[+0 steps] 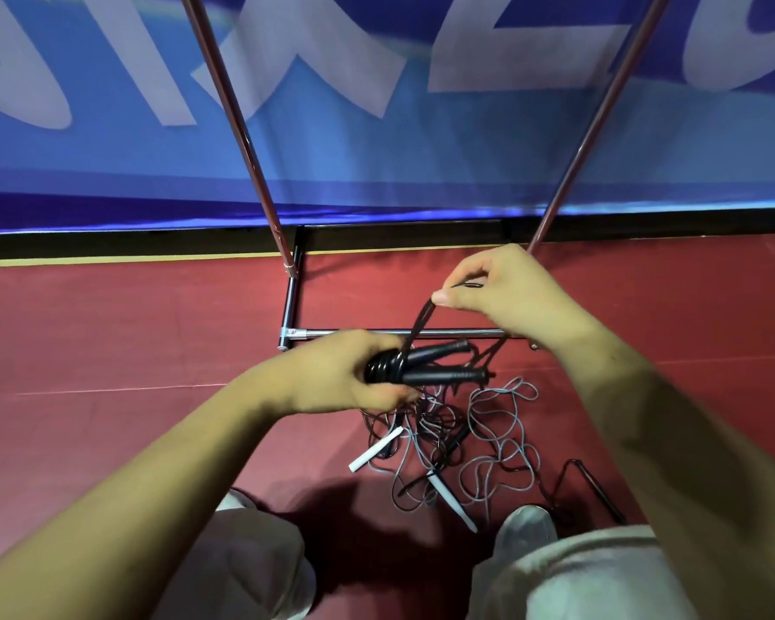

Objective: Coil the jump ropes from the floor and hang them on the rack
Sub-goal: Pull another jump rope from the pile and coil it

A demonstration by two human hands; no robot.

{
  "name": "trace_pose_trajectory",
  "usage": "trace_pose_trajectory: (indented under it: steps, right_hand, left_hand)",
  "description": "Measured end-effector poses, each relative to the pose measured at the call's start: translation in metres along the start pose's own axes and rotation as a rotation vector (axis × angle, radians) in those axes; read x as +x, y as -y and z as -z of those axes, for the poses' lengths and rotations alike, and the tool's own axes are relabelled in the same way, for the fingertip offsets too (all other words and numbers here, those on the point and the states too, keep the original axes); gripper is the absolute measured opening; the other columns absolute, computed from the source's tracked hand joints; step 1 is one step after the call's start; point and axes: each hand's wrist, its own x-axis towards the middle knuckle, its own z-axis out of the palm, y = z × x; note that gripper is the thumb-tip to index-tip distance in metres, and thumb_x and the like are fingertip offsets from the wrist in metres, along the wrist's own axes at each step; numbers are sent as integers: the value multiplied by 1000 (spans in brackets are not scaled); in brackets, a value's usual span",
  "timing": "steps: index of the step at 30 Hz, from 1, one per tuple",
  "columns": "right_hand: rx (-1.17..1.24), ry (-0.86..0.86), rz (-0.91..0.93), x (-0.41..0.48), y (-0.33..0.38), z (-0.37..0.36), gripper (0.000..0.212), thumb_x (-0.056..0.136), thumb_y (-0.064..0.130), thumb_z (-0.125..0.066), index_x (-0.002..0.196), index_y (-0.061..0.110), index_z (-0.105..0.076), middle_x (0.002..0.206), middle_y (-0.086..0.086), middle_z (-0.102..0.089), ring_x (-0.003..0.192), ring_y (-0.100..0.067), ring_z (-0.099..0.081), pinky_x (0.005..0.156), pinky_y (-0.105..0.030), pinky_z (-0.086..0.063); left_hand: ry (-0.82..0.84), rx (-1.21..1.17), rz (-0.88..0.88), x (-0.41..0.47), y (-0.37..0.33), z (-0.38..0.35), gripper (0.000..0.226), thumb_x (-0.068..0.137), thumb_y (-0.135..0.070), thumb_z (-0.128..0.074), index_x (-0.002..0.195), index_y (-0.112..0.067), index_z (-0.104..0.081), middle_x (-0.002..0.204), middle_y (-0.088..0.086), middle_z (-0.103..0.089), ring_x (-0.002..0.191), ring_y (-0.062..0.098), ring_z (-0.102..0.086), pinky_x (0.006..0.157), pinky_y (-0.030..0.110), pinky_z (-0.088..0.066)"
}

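My left hand grips a black jump rope by its two handles, with several turns of cord wound around them near my fingers. A loop of the same cord runs up to my right hand, which pinches it between thumb and fingers above the handles. On the red floor below lies a tangle of grey-blue rope with white handles, mixed with dark cord. The rack's two reddish uprights rise left and right; its chrome base bar lies just beyond my hands.
A blue banner with large white letters hangs behind the rack. Another black rope lies on the floor at the right, by my right shoe. My knees and left shoe fill the bottom of the view.
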Motion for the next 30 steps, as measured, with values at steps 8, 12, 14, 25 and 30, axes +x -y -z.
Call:
trace_pose_trajectory:
  steps: [8,12,14,25,30]
  right_hand:
    - [136,201,-95,1,-3,-6,14,93,24,-66,91,17,-78,51,7,-52,47,-12,-42,48,-22,-35]
    - [195,314,-139,-1,0,-12,18,96,20,-61,89,13,-75,56,-1,-51,45,-11,-40,48,-25,-36]
    - [250,327,-182,-2,-1,-11,22,96,22,-61,88,4,-72,57,-4,-51,43,-10,-36,46,-24,-32]
    - [109,387,-35,-12,18,-12,17,95,25,-61,90,18,-76,55,-2,-54,51,-11,-55,64,-27,-43]
    - [4,333,97,-15,35,-16,9,84,25,-75,84,17,-78,50,12,-50,48,-1,-38,51,-17,-29]
  left_hand:
    - [-412,-994,-55,4,-3,18,26,84,-17,-57,106,-7,-47,65,2,-48,43,12,-35,44,18,-20]
    - [-509,-1025,-5,6,1,23,40,87,-15,-59,126,-11,-54,74,5,-45,48,14,-38,49,24,-17]
    - [-524,-1002,7,4,2,26,41,87,-16,-58,127,-6,-55,72,3,-43,48,14,-38,48,24,-18]
    - [-701,110,295,-2,28,38,28,92,-31,-68,110,-26,-47,79,-5,-63,54,3,-57,48,17,-41]
    - [-593,261,336,3,33,32,34,90,-30,-69,114,-18,-48,103,8,-69,90,31,-65,70,32,-42]
